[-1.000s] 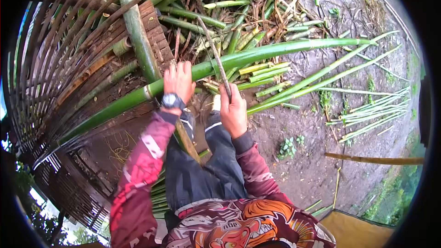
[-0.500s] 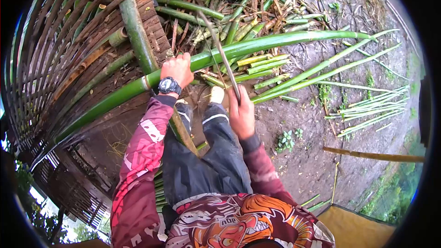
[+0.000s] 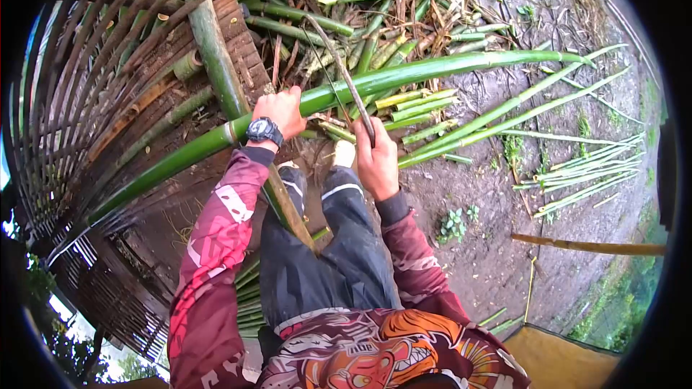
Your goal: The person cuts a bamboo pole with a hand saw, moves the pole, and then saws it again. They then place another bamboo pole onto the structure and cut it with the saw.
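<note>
A long green bamboo pole (image 3: 432, 70) runs across the view from lower left to upper right. My left hand (image 3: 282, 112), with a black watch at the wrist, is closed over it just right of a pale node ring. In my right hand (image 3: 377, 161) is the handle end of a bow saw (image 3: 344, 72). Its curved frame and thin blade cross the pole a short way right of my left hand. Beneath the pole, near my left hand, a thick bamboo support (image 3: 220, 65) slants down between my legs.
Cut bamboo pieces (image 3: 425, 104) and dry debris heap up beyond the pole. Thin green stalks (image 3: 587, 173) lie on muddy ground to the right. A slatted bamboo structure (image 3: 50, 122) curves along the left. A brown stick (image 3: 587, 246) lies at right, near a tan sheet (image 3: 566, 356).
My right hand has pushed the bow saw forward and slightly left across the pole. My left hand keeps its grip at about the same place.
</note>
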The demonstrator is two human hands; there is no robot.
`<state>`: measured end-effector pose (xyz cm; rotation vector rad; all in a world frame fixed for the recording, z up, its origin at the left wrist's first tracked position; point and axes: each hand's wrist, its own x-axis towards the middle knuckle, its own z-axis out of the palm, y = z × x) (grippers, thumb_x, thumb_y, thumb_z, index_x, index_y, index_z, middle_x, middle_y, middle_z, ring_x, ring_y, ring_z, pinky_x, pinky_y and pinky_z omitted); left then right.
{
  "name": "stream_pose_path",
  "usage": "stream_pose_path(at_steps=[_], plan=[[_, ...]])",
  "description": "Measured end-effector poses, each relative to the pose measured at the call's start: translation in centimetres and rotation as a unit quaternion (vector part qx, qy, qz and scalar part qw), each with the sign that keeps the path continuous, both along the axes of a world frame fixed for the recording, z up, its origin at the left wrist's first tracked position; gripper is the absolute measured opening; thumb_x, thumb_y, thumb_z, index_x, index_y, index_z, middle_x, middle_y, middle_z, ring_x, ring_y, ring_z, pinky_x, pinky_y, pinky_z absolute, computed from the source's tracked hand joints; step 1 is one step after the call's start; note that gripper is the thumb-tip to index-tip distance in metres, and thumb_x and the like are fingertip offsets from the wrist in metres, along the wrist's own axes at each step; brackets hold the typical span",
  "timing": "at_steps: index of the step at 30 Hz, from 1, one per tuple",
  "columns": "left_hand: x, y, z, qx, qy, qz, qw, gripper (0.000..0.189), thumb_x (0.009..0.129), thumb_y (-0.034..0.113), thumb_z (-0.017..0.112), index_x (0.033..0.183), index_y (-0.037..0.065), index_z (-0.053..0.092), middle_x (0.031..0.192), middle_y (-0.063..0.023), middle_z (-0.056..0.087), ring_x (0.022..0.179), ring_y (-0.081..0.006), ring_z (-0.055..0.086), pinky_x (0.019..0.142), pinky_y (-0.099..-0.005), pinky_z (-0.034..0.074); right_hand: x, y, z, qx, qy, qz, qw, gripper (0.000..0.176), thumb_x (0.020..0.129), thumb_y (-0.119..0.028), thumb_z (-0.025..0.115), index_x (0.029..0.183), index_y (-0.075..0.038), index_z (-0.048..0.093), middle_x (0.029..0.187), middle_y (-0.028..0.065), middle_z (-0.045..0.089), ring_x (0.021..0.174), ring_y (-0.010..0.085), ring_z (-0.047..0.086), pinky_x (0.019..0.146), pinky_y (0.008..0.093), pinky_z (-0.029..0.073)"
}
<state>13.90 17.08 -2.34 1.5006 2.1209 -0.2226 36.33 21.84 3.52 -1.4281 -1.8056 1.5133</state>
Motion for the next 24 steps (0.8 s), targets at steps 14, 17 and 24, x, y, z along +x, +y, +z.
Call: stream_pose_path(at_steps=[14,17,24], plan=[[0.0,1.5,1.9,-0.119,-0.095,0.017,0.988,0.049,0.076,0.034,0.074,0.116,0.006,0.070,0.100,-0.0242,0.075,0.095,-0.0422,0.073,0.090,-0.0495,0.059,9.4,-6.3,7.1,-0.081,-0.084,0.019,0.993,0.014,0.103,-0.012,0.060,0.116,-0.005,0.063,0.083,0.0246,0.066,0.077,0.0456,0.069,0.060,0.0430,0.051],[-0.2,1.5,1.3,-0.131,-0.088,0.000,0.987,0.049,0.076,0.034,0.074,0.118,0.008,0.070,0.101,-0.0229,0.075,0.094,-0.0420,0.074,0.088,-0.0494,0.060,9.2,-5.9,8.8,-0.063,-0.086,0.020,0.994,0.012,0.102,-0.010,0.061,0.113,-0.005,0.063,0.081,0.0250,0.065,0.074,0.0439,0.070,0.058,0.0440,0.049],[-0.6,2.2,1.8,-0.155,-0.105,0.014,0.982,0.057,0.072,0.029,0.081,0.124,0.008,0.067,0.106,-0.0209,0.075,0.099,-0.0391,0.073,0.087,-0.0467,0.059,-1.1,-0.2,0.3,-0.044,-0.034,-0.008,0.998,0.015,0.105,-0.017,0.061,0.106,-0.002,0.062,0.083,0.0260,0.062,0.073,0.0461,0.062,0.064,0.0436,0.050]])
